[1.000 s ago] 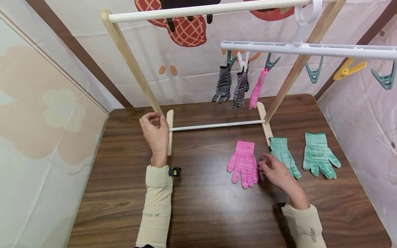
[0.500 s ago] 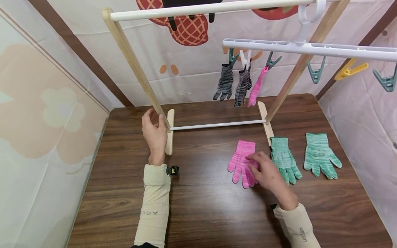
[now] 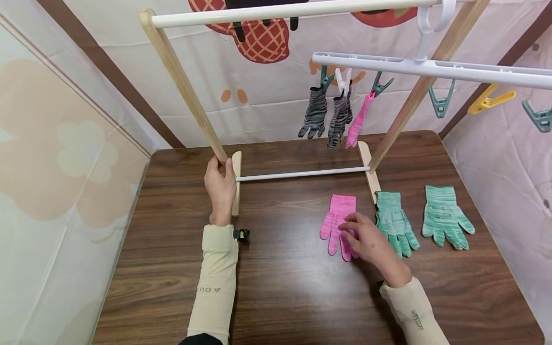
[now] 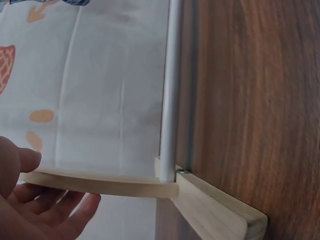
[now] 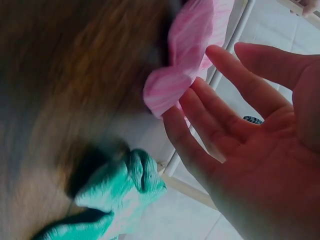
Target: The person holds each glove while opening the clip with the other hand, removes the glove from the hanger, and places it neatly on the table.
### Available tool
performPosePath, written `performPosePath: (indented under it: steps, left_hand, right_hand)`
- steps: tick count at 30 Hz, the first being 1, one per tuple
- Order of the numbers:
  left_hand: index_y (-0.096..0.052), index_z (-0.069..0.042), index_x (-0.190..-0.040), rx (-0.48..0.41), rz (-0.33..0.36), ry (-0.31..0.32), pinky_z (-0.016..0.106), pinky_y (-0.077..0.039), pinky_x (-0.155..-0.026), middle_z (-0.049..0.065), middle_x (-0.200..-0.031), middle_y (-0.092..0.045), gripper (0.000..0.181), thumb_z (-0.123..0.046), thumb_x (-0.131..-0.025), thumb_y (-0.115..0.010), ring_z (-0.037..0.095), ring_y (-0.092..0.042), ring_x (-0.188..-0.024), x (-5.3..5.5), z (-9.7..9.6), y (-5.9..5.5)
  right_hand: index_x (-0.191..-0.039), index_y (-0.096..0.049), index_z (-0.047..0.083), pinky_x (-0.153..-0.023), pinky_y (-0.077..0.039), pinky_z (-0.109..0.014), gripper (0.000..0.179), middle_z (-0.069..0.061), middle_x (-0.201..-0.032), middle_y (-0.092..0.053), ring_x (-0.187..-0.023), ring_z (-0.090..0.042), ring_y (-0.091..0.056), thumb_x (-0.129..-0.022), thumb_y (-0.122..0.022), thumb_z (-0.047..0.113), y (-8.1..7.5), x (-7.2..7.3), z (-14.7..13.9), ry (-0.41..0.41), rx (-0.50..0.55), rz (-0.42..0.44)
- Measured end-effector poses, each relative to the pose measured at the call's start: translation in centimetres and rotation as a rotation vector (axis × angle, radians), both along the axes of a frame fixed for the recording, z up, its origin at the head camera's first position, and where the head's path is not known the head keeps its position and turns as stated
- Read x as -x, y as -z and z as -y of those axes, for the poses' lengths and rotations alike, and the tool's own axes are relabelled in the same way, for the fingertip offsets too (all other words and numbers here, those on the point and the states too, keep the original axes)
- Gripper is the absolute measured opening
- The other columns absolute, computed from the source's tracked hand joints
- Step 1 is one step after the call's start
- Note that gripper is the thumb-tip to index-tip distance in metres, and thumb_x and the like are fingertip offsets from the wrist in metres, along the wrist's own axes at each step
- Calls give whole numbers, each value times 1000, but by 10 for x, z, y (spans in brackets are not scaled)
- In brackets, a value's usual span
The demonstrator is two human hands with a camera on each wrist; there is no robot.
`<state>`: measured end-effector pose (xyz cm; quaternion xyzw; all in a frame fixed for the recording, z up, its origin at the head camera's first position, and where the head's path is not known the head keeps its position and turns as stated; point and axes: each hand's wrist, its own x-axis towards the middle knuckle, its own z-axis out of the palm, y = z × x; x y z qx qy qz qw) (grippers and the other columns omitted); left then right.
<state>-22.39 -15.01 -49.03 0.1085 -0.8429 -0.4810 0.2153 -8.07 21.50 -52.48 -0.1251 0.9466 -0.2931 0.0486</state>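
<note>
My left hand (image 3: 221,188) grips the left wooden post (image 3: 186,88) of a small drying rack near its foot. In the left wrist view the thumb lies on one side of the post (image 4: 115,185) and the fingers on the other. My right hand (image 3: 370,240) is over a pink knit glove (image 3: 342,206) lying on the table, its relaxed fingertips at the glove's fingers and covering part of them. In the right wrist view those fingertips meet the edge of the pink glove (image 5: 187,55), with the palm bare.
Two green gloves, one nearer (image 3: 391,215) and one farther right (image 3: 446,215), lie on the brown table (image 3: 276,297). From the rack's top bar (image 3: 276,14) hangs a white hanger (image 3: 435,68) with clips; grey gloves (image 3: 316,110) and a pink glove (image 3: 359,120) hang there.
My right hand has moved left from beside the pink glove onto its fingers, which have shifted slightly right. My left hand has closed in around the post.
</note>
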Motion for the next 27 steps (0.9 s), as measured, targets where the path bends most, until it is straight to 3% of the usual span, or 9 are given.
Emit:
performPosePath:
  steps: [8, 15, 27]
  left_hand:
    - [-71, 2, -120, 78, -56, -25, 49, -61, -88, 22, -119, -71, 27, -19, -106, -61, 38, -72, -107, 3, 2, 8]
    - [-71, 2, -119, 116, -60, -36, 49, -61, -87, 21, -118, -71, 28, -21, -107, -60, 37, -72, -107, 3, 3, 9]
    - [-71, 1, -119, 135, -63, -38, 50, -61, -83, 20, -116, -71, 26, -19, -106, -61, 38, -73, -99, 1, 3, 10]
  right_hand:
    - [-102, -82, 9, -97, -54, -53, 11, -14, -125, -65, -118, -34, -61, -93, -78, 16, 2, -1, -1, 5, -38, -32]
    - [-102, -83, 7, -96, -55, -51, 16, -12, -123, -68, -116, -33, -63, -91, -81, 19, 3, -2, 0, 0, -54, -74]
    - [-102, -81, 6, -93, -56, -51, 15, -10, -119, -69, -112, -31, -64, -94, -77, 18, -1, 0, 1, 29, -52, -36]
